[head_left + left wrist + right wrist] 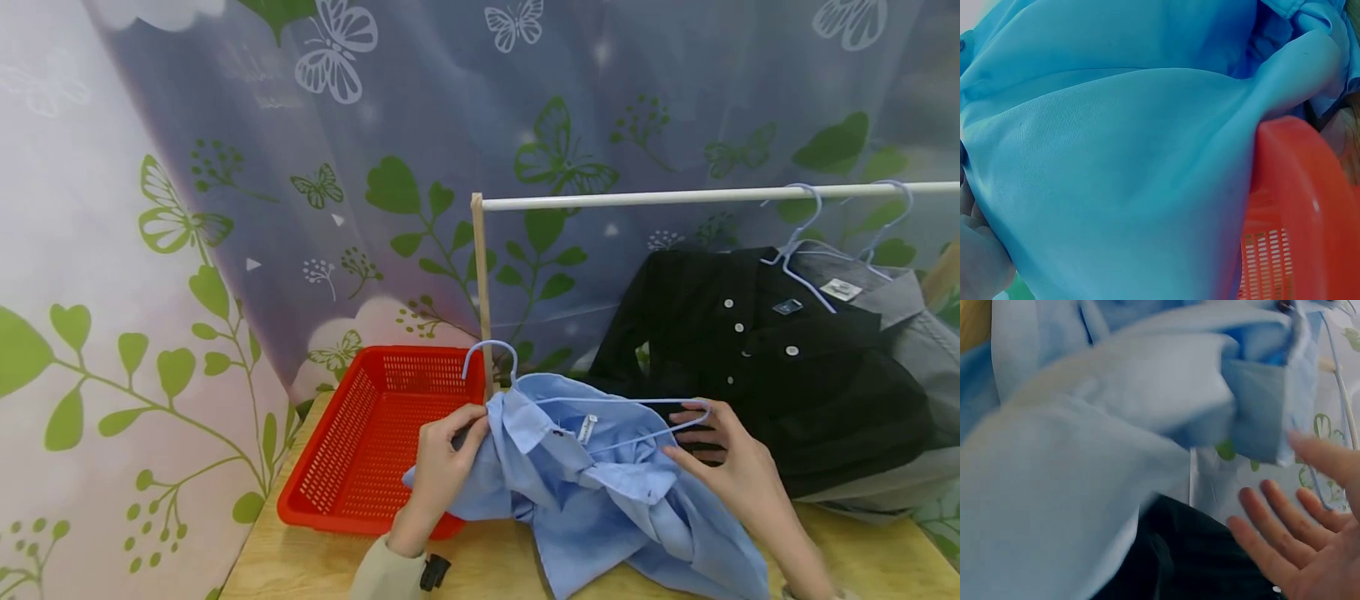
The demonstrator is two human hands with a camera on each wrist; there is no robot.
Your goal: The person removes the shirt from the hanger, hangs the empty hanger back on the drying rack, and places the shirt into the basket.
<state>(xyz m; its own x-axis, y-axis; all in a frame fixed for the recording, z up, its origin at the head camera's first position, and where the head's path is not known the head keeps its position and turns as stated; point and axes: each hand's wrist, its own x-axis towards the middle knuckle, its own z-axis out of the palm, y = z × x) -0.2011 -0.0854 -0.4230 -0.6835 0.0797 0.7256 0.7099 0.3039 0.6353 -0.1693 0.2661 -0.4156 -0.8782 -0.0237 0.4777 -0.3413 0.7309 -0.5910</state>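
A light blue button shirt (555, 483) is held up over the table, its collar spread and a label showing inside. A pale blue hanger (491, 343) runs through it, hook standing up at the left and the right end out of the collar. My left hand (447, 450) pinches the shirt at its left shoulder, beside the hook. At the hanger's right end is my right hand (731, 458), its fingers spread and its thumb close to the collar. The right wrist view shows these fingers (1279, 531) apart beside the shirt cloth (1085, 469), gripping nothing.
A red plastic basket (330, 508) stands on the wooden table (262, 550) at the left, partly behind the shirt. On the right, a black shirt (697, 333) and a grey garment (922, 358) hang from a rack's white rail (637, 197). The rack's wooden post (482, 283) rises behind the hook.
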